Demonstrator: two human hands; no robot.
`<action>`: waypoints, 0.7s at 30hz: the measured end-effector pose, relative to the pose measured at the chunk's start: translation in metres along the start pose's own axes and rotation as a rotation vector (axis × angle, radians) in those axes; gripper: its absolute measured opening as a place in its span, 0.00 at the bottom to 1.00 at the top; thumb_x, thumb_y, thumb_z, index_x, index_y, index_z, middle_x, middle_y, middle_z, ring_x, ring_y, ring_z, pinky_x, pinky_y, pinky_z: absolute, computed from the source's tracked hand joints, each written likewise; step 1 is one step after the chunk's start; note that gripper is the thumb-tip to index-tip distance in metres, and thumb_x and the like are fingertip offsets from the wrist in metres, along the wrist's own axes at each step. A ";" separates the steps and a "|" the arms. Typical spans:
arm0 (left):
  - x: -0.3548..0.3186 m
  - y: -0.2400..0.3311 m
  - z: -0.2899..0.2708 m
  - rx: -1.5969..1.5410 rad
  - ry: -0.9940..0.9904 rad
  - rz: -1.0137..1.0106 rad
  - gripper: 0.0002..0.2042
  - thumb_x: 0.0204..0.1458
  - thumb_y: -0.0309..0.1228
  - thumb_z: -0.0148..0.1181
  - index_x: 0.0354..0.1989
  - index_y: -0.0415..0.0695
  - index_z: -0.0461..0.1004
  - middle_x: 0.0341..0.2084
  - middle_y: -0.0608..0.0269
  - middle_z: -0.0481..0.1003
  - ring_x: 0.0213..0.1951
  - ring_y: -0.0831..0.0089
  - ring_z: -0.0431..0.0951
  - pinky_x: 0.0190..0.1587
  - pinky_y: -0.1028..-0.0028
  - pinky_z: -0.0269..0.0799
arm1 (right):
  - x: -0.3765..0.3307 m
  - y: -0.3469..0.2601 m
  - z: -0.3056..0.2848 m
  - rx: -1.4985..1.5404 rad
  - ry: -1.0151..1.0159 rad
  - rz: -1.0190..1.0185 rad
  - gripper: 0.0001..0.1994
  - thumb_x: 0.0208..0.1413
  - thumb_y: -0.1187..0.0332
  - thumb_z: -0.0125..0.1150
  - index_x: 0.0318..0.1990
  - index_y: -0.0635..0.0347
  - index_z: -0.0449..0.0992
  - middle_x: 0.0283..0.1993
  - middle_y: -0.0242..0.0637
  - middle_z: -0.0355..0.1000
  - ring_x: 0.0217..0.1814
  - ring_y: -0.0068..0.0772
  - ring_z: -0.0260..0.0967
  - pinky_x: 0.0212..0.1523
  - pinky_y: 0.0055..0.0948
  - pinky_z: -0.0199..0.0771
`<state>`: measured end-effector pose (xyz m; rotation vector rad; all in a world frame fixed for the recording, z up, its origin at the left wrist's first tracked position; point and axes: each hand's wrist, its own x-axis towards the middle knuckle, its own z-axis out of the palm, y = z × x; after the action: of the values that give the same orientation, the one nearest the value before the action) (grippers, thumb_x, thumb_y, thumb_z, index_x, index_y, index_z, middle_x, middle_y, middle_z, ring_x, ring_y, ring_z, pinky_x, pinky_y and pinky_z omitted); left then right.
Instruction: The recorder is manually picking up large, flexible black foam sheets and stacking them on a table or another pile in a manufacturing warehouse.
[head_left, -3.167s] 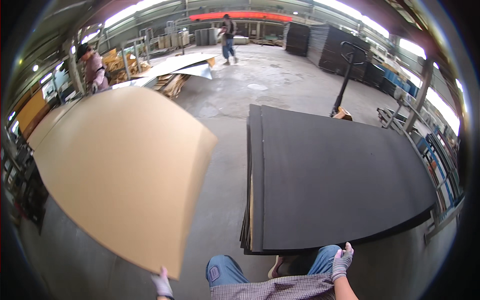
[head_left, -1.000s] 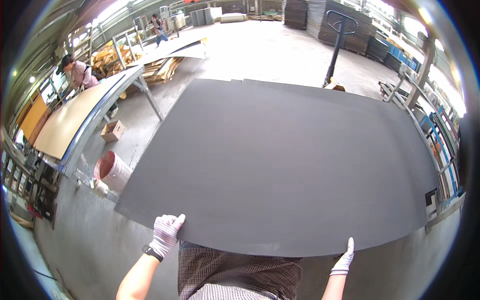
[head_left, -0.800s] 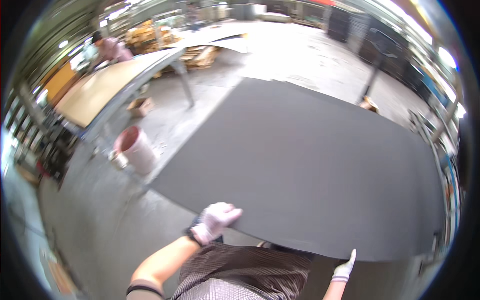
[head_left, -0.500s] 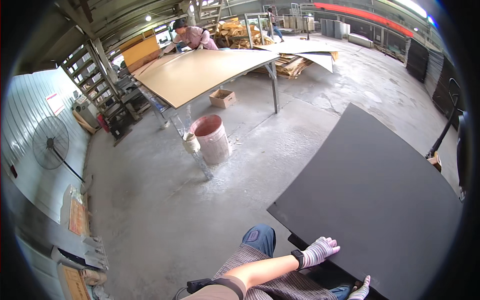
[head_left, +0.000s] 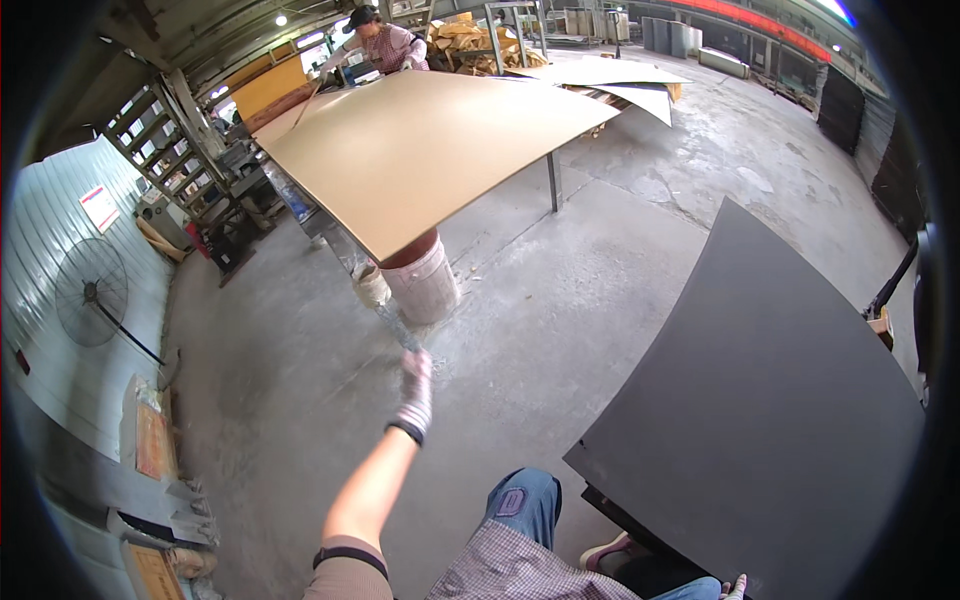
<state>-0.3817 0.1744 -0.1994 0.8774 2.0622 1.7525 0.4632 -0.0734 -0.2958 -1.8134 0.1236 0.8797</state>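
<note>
**Listener:** What is changing since the earlier picture?

**Operator:** Swinging left, the view is now leaving the dark sheet [head_left: 770,420] off at three to four o'clock, where half a second ago it was filling more of the lower right. I am watching the left hand [head_left: 414,392] come off that sheet and stretch out toward twelve o'clock.

**Listener:** Which step is going on?

**Operator:** I am judging it as a move between boards: the dark sheet is being carried while the left arm is reaching toward the tan board [head_left: 430,140] on the metal-legged table [head_left: 552,182]. Next, I think, comes a firm grip on an edge and a level lift.

**Listener:** And the hands?

**Operator:** The left, in a pale glove, is blurring with motion; I cannot tell whether its fingers are spread or curled, and it is gripping nothing. Only gloved fingertips of the right hand [head_left: 737,587] are showing at five o'clock, under the sheet's lower edge; its grip I cannot tell.

**Listener:** How does the sheet look?

**Operator:** Large, thin, matte charcoal, flat-faced, with its near corner hanging over my knee.

**Listener:** Anything else?

**Operator:** A red-topped bucket [head_left: 424,282] is standing under the table's corner, and another person [head_left: 382,40] is working at eleven o'clock.
</note>
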 end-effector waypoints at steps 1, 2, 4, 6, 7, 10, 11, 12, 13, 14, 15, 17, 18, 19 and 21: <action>0.025 0.029 0.003 -0.458 -0.194 -0.253 0.49 0.54 0.64 0.47 0.71 0.38 0.37 0.71 0.50 0.41 0.72 0.62 0.41 0.71 0.61 0.37 | -0.001 0.000 -0.013 0.037 0.067 -0.040 0.23 0.52 0.46 0.64 0.36 0.61 0.77 0.33 0.32 0.71 0.32 0.31 0.66 0.35 0.27 0.69; 0.041 0.065 0.002 -0.571 -0.156 -0.350 0.55 0.48 0.70 0.47 0.71 0.39 0.34 0.71 0.51 0.40 0.72 0.60 0.40 0.71 0.61 0.33 | -0.027 -0.008 -0.001 0.086 0.113 -0.095 0.22 0.52 0.50 0.65 0.37 0.65 0.76 0.35 0.35 0.72 0.31 0.33 0.68 0.33 0.30 0.71; 0.091 0.102 -0.005 -0.834 -0.127 -0.391 0.56 0.43 0.69 0.55 0.70 0.39 0.41 0.68 0.49 0.50 0.69 0.59 0.52 0.69 0.60 0.48 | -0.060 -0.023 0.023 0.090 0.243 -0.135 0.22 0.52 0.53 0.64 0.38 0.68 0.76 0.36 0.38 0.73 0.32 0.34 0.69 0.32 0.31 0.72; 0.128 0.114 0.004 -0.822 -0.071 -0.374 0.42 0.45 0.57 0.65 0.61 0.38 0.61 0.57 0.53 0.67 0.55 0.63 0.68 0.58 0.63 0.64 | -0.077 -0.028 0.026 -0.134 0.430 -0.185 0.22 0.53 0.59 0.62 0.43 0.76 0.73 0.39 0.44 0.73 0.33 0.36 0.72 0.32 0.32 0.74; 0.131 0.121 0.008 -0.682 -0.058 -0.373 0.38 0.45 0.51 0.69 0.57 0.36 0.65 0.54 0.56 0.70 0.51 0.64 0.71 0.54 0.65 0.68 | -0.084 -0.027 0.026 -0.123 0.443 -0.189 0.22 0.53 0.59 0.62 0.43 0.76 0.73 0.39 0.44 0.73 0.33 0.36 0.72 0.32 0.32 0.74; 0.103 0.054 0.029 -0.357 -0.068 -0.207 0.32 0.43 0.38 0.73 0.55 0.33 0.68 0.52 0.59 0.72 0.51 0.68 0.72 0.58 0.69 0.64 | -0.109 -0.025 0.021 -0.020 0.477 -0.251 0.24 0.52 0.61 0.62 0.48 0.77 0.70 0.43 0.48 0.73 0.39 0.40 0.72 0.40 0.36 0.75; 0.088 0.035 0.016 -0.470 -0.025 -0.292 0.32 0.43 0.35 0.74 0.55 0.34 0.68 0.52 0.60 0.72 0.52 0.68 0.72 0.58 0.68 0.64 | -0.108 -0.018 0.026 0.034 0.442 -0.264 0.16 0.51 0.63 0.60 0.38 0.69 0.68 0.36 0.40 0.67 0.33 0.34 0.65 0.35 0.33 0.71; 0.057 0.026 0.021 -0.518 -0.078 -0.302 0.31 0.43 0.33 0.73 0.55 0.35 0.68 0.51 0.60 0.72 0.51 0.68 0.72 0.57 0.68 0.66 | -0.103 -0.014 0.021 0.108 0.458 -0.293 0.10 0.50 0.64 0.57 0.29 0.61 0.65 0.28 0.32 0.61 0.28 0.29 0.59 0.31 0.31 0.68; 0.049 -0.010 -0.005 -0.446 -0.077 -0.330 0.31 0.43 0.31 0.73 0.55 0.35 0.67 0.50 0.59 0.72 0.51 0.67 0.72 0.56 0.68 0.67 | -0.099 -0.009 0.030 0.173 0.433 -0.311 0.11 0.49 0.66 0.55 0.19 0.53 0.62 0.21 0.24 0.55 0.22 0.24 0.52 0.27 0.28 0.64; 0.025 -0.036 -0.026 -0.385 -0.077 -0.376 0.31 0.43 0.31 0.73 0.56 0.34 0.67 0.50 0.59 0.72 0.50 0.67 0.72 0.57 0.67 0.67 | -0.098 -0.008 0.031 0.195 0.331 -0.347 0.13 0.48 0.69 0.54 0.18 0.51 0.57 0.21 0.24 0.51 0.23 0.24 0.52 0.28 0.28 0.64; -0.007 -0.052 -0.045 -0.300 -0.109 -0.403 0.30 0.45 0.31 0.72 0.56 0.34 0.66 0.50 0.59 0.72 0.50 0.68 0.72 0.57 0.68 0.66 | -0.093 -0.004 0.019 0.120 0.285 -0.407 0.07 0.49 0.69 0.56 0.24 0.55 0.65 0.25 0.26 0.57 0.24 0.24 0.56 0.29 0.29 0.66; -0.070 -0.081 -0.096 -0.257 -0.155 -0.417 0.27 0.50 0.33 0.67 0.57 0.36 0.66 0.50 0.60 0.73 0.50 0.66 0.72 0.58 0.66 0.65 | -0.086 0.005 0.034 0.216 0.465 -0.468 0.11 0.54 0.70 0.59 0.44 0.60 0.69 0.30 0.27 0.62 0.26 0.24 0.57 0.26 0.28 0.66; -0.094 -0.110 -0.137 -0.212 -0.132 -0.428 0.28 0.50 0.33 0.67 0.58 0.36 0.65 0.49 0.60 0.73 0.49 0.66 0.72 0.57 0.66 0.65 | -0.095 0.000 0.051 0.142 0.452 -0.440 0.11 0.54 0.71 0.59 0.44 0.61 0.70 0.31 0.29 0.63 0.29 0.25 0.59 0.30 0.28 0.68; -0.117 -0.134 -0.177 -0.152 -0.165 -0.501 0.27 0.50 0.31 0.67 0.57 0.37 0.66 0.47 0.60 0.74 0.47 0.67 0.73 0.54 0.66 0.67 | -0.102 -0.001 0.064 0.071 0.436 -0.410 0.11 0.54 0.71 0.59 0.45 0.62 0.70 0.32 0.30 0.65 0.32 0.25 0.61 0.33 0.28 0.69; -0.164 -0.177 -0.209 -0.130 -0.189 -0.787 0.23 0.47 0.26 0.67 0.53 0.38 0.70 0.44 0.62 0.75 0.42 0.70 0.74 0.49 0.68 0.70 | -0.055 0.007 0.037 -0.202 0.564 -0.585 0.12 0.53 0.74 0.58 0.45 0.62 0.71 0.32 0.35 0.68 0.36 0.26 0.65 0.41 0.27 0.70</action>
<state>-0.4228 -0.1034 -0.3517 0.1285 1.7823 1.2827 0.4016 -0.0617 -0.2732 -2.0843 -0.1428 -0.0414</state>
